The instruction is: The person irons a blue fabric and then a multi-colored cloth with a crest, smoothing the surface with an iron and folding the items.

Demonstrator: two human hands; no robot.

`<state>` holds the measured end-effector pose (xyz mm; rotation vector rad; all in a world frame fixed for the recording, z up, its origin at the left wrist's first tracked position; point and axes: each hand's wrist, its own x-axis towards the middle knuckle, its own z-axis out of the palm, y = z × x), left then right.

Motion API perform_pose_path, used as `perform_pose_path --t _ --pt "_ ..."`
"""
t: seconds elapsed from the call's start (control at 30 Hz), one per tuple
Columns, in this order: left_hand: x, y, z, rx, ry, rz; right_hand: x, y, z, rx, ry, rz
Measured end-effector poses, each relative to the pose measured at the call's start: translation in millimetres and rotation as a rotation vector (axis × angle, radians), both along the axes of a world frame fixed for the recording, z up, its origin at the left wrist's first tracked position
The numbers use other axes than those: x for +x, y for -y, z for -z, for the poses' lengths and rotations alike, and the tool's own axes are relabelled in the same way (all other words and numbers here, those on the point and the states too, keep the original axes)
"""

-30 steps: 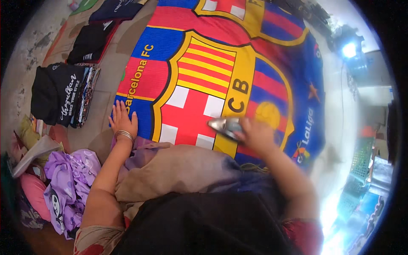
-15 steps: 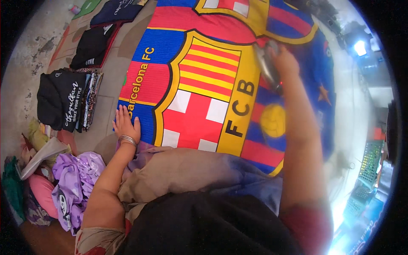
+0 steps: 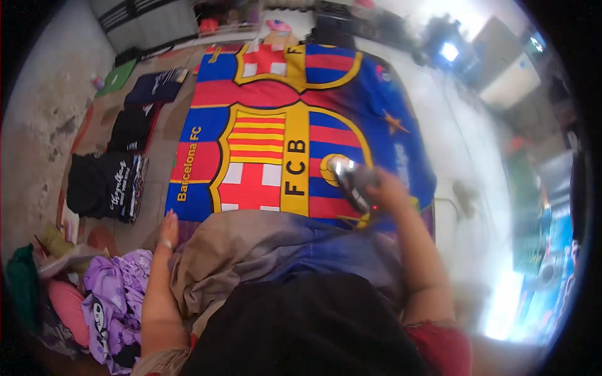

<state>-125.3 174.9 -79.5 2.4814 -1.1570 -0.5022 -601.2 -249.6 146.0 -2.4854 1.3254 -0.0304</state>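
A large cloth (image 3: pixel 257 94) printed with a football crest in blue, red and yellow lies spread flat before me. My right hand (image 3: pixel 387 188) grips the handle of a clothes iron (image 3: pixel 359 188) with a shiny metal body and a small red light. The iron is over the cloth's near right part, beside the printed yellow ball; whether its sole touches the cloth I cannot tell. My left hand (image 3: pixel 168 227) is at the near left corner of the cloth, fingers stretched out, holding nothing. A bracelet circles that wrist.
Left of the cloth lie folded garments: a black stack (image 3: pixel 97 185), another black pile (image 3: pixel 130 128) and a navy one (image 3: pixel 155 86). Crumpled purple fabric (image 3: pixel 119 301) and a pink cloth (image 3: pixel 68 310) heap up near left. A white appliance-like box (image 3: pixel 511 78) stands far right.
The view has tilted up, showing more of the far room. The iron has come nearer to me over the cloth. My left hand has moved from lying on the cloth to its corner.
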Motion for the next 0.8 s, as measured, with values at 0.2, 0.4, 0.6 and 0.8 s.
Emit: perform_pose_path --t 0.2,0.4,0.6,0.8 --pt "-72.7 -82.2 -77.7 -0.247 -1.021 -0.537 -272.9 9.0 -93.2 -0.363 0.472 0.537" --pt "-107.6 -90.8 -51.9 -0.060 -1.120 -0.628 -484.2 -83.4 -194.8 -0.907 0.088 1.126" --pt "-101.6 -92.4 -72.8 -0.040 -1.026 -0.669 -538.8 -88.5 -148.7 -0.692 0.788 1.214" --pt "-93.7 -87.5 -119.6 -0.038 -0.920 -0.695 -438.7 -69.3 -18.9 0.104 1.576 1.291"
